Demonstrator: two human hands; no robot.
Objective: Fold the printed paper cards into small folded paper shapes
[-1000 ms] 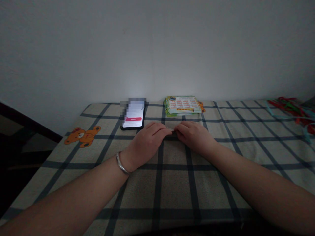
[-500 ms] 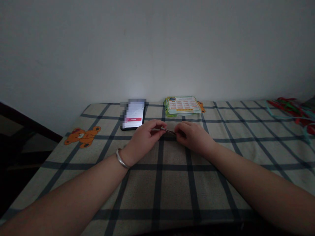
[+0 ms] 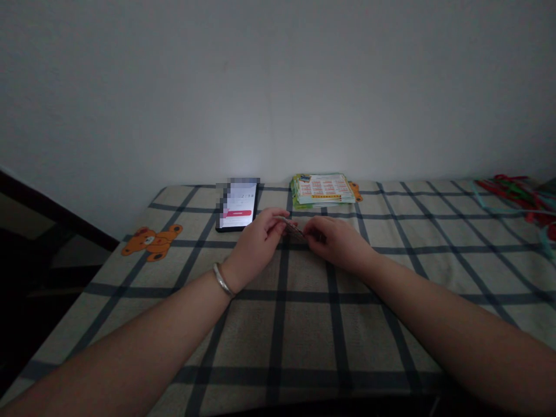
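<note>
Between my two hands, low over the checked tablecloth, is a thin piece of paper (image 3: 293,227), seen almost edge-on. My left hand (image 3: 260,234), with a silver bangle at the wrist, pinches its left end between thumb and fingers. At its right end, the curled fingers of my right hand (image 3: 334,238) grip the paper. Whether it is one sheet or folded layers I cannot tell. Just behind my hands lies a stack of printed calendar cards (image 3: 324,188), apart from them. A lit phone (image 3: 240,205) rests beyond my left hand.
The checked cloth (image 3: 243,353) covers the table up to a pale wall (image 3: 347,87). Bear prints (image 3: 152,242) decorate the cloth. Tangled red, green and light-blue ribbons (image 3: 521,197) lie at the far right. Past the table's left edge is a dark area.
The paper between my hands has tilted so a little more of its face shows. My hands keep their grip and have shifted only slightly. The view has moved a little.
</note>
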